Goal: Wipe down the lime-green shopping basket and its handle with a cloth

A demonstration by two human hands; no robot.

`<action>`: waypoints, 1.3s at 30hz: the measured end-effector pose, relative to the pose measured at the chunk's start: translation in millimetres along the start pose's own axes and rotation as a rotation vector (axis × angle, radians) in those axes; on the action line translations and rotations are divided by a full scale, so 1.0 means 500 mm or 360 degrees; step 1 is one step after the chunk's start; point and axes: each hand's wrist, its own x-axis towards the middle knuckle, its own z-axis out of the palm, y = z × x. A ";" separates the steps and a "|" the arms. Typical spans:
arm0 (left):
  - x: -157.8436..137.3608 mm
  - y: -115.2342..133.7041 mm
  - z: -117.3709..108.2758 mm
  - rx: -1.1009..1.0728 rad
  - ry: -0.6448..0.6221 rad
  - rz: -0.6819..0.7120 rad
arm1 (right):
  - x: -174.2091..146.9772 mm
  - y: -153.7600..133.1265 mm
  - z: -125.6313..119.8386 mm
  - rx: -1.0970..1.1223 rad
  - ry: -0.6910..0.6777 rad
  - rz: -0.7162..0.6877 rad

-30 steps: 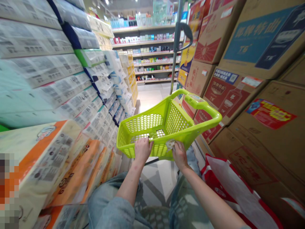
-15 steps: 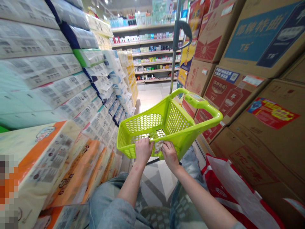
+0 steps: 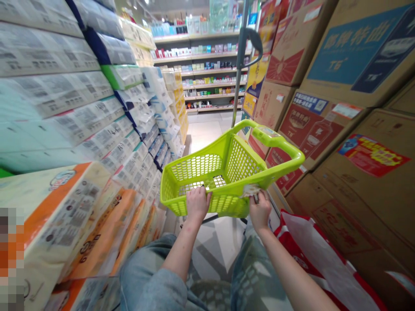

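Note:
In front of me stands a lime-green plastic shopping cart (image 3: pixel 279 175) with perforated basket walls and a looped handle at its right end. My left hand (image 3: pixel 197 203) is closed over the near rim of the basket, fingers curled inside. A crumpled whitish cloth (image 3: pixel 250 190) is pressed against the outside of the near wall, below the handle's base. My right hand (image 3: pixel 260 211) is closed on this cloth, and its fingers partly hide it. The part of the basket I see inside shows only its grid floor.
Packs of tissue paper (image 3: pixel 65 93) are stacked high on the left, with orange packs (image 3: pixel 100 242) nearer. Cardboard cartons (image 3: pixel 353 142) rise on the right. A red and white bag (image 3: pixel 320 246) stands by my right leg. Store shelves (image 3: pixel 201 71) and a grey pole (image 3: pixel 240 73) are ahead.
My right hand has slid to the right along the cart's near side with the cloth, from beside my left hand to under the handle. My left hand stays on the rim.

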 end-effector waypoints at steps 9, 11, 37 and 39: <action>-0.001 0.006 -0.002 -0.0013 0.0009 -0.0025 | 0.047 -0.050 0.007 0.0135 0.0234 0.0200; 0.000 0.008 -0.004 -0.0009 0.0000 -0.0034 | 0.025 -0.069 0.033 0.0148 0.0137 0.0204; -0.014 0.037 -0.016 -0.0056 0.0000 -0.0087 | -0.041 -0.164 0.087 0.0361 -0.0258 0.0324; -0.014 0.034 -0.018 -0.0067 -0.0020 -0.0072 | -0.059 -0.179 0.093 0.0405 -0.0441 0.0233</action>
